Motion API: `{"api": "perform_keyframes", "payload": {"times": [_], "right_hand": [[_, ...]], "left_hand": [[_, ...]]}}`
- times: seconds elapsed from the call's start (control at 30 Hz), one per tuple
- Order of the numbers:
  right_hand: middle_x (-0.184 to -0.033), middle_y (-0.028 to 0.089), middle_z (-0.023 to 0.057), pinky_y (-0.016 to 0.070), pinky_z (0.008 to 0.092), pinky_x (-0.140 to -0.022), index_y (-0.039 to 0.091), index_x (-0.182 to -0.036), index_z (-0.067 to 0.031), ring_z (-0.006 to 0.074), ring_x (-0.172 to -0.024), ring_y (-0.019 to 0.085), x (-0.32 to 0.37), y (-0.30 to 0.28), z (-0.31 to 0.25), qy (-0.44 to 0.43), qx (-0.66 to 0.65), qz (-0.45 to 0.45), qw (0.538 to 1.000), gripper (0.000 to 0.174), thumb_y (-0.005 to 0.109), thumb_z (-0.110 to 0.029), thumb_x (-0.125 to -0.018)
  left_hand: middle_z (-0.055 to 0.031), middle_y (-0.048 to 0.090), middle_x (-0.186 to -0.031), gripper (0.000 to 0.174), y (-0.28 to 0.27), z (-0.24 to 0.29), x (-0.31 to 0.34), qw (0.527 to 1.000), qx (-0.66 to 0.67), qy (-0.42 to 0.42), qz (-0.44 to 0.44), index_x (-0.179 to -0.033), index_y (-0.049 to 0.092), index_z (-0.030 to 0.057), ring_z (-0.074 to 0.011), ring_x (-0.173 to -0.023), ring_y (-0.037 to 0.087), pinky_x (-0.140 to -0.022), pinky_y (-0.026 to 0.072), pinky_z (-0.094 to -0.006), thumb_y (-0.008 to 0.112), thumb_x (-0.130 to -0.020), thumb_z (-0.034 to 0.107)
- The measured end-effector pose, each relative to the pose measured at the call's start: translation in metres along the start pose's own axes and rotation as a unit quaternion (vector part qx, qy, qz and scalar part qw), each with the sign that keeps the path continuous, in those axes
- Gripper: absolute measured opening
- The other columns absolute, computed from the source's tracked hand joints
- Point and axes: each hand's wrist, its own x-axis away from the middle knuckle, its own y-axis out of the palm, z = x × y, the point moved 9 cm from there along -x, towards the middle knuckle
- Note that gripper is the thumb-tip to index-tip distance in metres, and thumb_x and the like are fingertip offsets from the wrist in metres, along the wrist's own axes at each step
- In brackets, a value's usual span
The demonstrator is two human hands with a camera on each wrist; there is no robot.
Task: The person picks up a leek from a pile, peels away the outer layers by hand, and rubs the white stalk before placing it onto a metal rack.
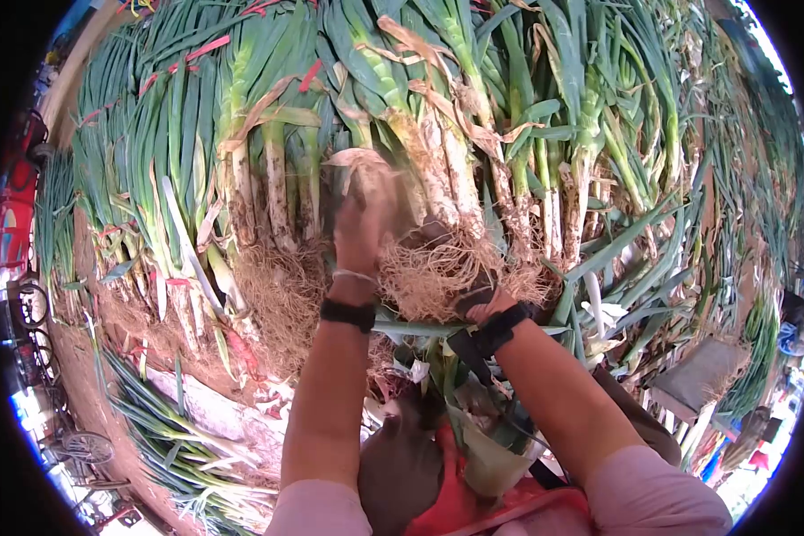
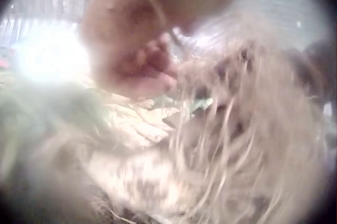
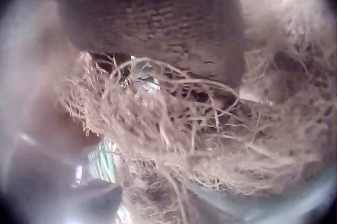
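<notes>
My right hand [image 1: 481,302], in a dark knit glove, grips a bunch of leeks [image 1: 442,174] low down at the root end. The tangled pale roots [image 1: 433,277] hide much of the hand. In the right wrist view, the glove [image 3: 158,29] lies across the top of the roots [image 3: 168,124]. My left hand [image 1: 364,219] is bare and motion-blurred, just left of that bunch, by the soil-stained white stalks. A withered tan leaf [image 1: 359,159] shows at its fingertips. In the left wrist view, the left hand [image 2: 131,39] is above the roots [image 2: 237,129]; I cannot tell whether its fingers hold anything.
More leeks [image 1: 179,134] stand packed along the back, some bundles tied with red tape [image 1: 207,49]. Loose leeks [image 1: 188,447] lie at the lower left. Cut leaves [image 1: 634,268] litter the right, near a dark block [image 1: 701,371]. A red seat [image 1: 464,514] is below me.
</notes>
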Motion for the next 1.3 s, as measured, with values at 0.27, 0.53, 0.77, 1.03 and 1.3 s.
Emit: {"api": "perform_keyframes", "payload": {"times": [0.27,0.53,0.77,1.03,1.3], "right_hand": [[-0.108,0.063,0.0135,0.0523,0.0336,-0.078,0.049,-0.126,-0.0013,0.0243,-0.092,0.063,-0.003,-0.043,-0.035,-0.151,-0.078,-0.005,0.985,0.05,0.066,-0.024,-0.085],[-0.095,0.061,0.0082,0.0483,0.0309,-0.07,0.055,-0.116,0.0038,0.0158,-0.078,0.058,0.019,0.035,-0.042,-0.084,-0.176,-0.066,0.979,0.04,0.063,-0.023,-0.088],[-0.093,0.063,0.0085,0.0494,0.0321,-0.075,0.052,-0.114,-0.0011,0.0161,-0.082,0.059,0.202,0.047,-0.096,-0.147,-0.159,-0.06,0.975,0.042,0.067,-0.027,-0.084],[-0.099,0.058,0.0246,0.0482,0.0469,-0.074,0.03,-0.138,-0.0045,0.042,-0.088,0.058,0.333,0.021,-0.136,-0.29,0.105,0.289,0.906,0.066,0.063,-0.022,-0.083],[-0.099,0.057,0.0196,0.0482,0.0441,-0.074,0.04,-0.132,-0.0041,0.0356,-0.085,0.06,0.425,0.023,-0.184,-0.378,0.029,0.324,0.867,0.063,0.068,-0.024,-0.079]], "left_hand": [[-0.0046,0.06,-0.072,0.025,0.0,0.004,0.054,0.985,0.152,-0.078,-0.008,-0.089,0.06,0.0015,-0.0127,-0.06,0.058,-0.053,0.0457,-0.0257,0.055,-0.093,0.025],[-0.0084,0.064,-0.09,0.033,0.071,-0.04,0.255,0.938,0.002,-0.182,-0.295,-0.104,0.057,0.0,-0.0161,-0.082,0.061,-0.07,0.051,-0.0312,0.057,-0.093,0.031],[-0.0067,0.064,-0.085,0.034,-0.007,-0.021,0.26,0.938,-0.256,-0.007,-0.234,-0.112,0.057,-0.0007,-0.0135,-0.081,0.061,-0.077,0.0496,-0.0304,0.063,-0.087,0.021],[-0.007,0.051,-0.124,0.049,0.032,0.189,0.34,0.953,0.177,0.125,-0.21,-0.125,0.046,0.0048,-0.0263,-0.118,0.048,-0.101,0.04,-0.0423,0.065,-0.08,0.011],[-0.0099,0.06,-0.113,0.037,0.043,0.295,0.44,0.948,0.191,0.233,-0.106,-0.126,0.048,-0.002,-0.0199,-0.101,0.06,-0.088,0.0485,-0.0352,0.054,-0.093,0.012]]}}
